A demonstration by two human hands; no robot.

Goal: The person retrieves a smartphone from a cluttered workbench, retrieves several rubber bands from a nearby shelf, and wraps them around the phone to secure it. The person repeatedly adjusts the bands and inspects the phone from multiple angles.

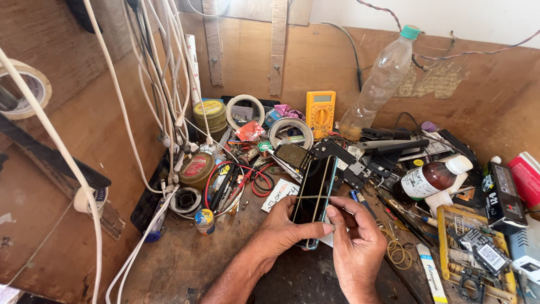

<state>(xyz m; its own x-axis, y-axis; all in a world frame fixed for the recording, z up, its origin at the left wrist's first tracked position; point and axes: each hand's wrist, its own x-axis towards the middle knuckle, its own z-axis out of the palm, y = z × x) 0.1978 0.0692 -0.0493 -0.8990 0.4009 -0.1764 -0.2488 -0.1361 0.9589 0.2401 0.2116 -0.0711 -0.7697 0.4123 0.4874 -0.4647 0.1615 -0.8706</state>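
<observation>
Workbench point(247, 247) cluttered, wooden walls point(101, 129), hanging cables point(163, 84).

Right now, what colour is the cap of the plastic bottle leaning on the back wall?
The cap is green; the head view shows it best.

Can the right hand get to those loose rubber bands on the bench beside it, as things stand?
Probably yes. The rubber bands lie in the open just beside the right hand, nothing over them. But its fingers are pinching a band on the phone, which the left hand steadies.
</observation>
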